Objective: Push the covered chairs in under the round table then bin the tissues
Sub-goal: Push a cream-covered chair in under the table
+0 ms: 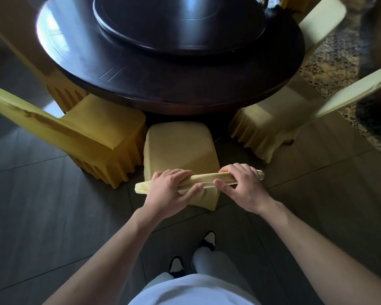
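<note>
A chair in a yellow cover (180,146) stands right below me, its seat front just short of the dark round table (174,84). My left hand (169,190) and my right hand (240,186) both grip the top edge of its backrest, side by side. White crumpled tissues (273,2) show on the table's far right edge, blurred and partly cut off by the frame.
A darker yellow covered chair (92,133) stands at the left and a paler one (273,122) at the right, both partly under the table. More covered chairs sit further round. A dark turntable (180,25) tops the table. Patterned carpet (330,62) lies right; grey floor tiles lie below.
</note>
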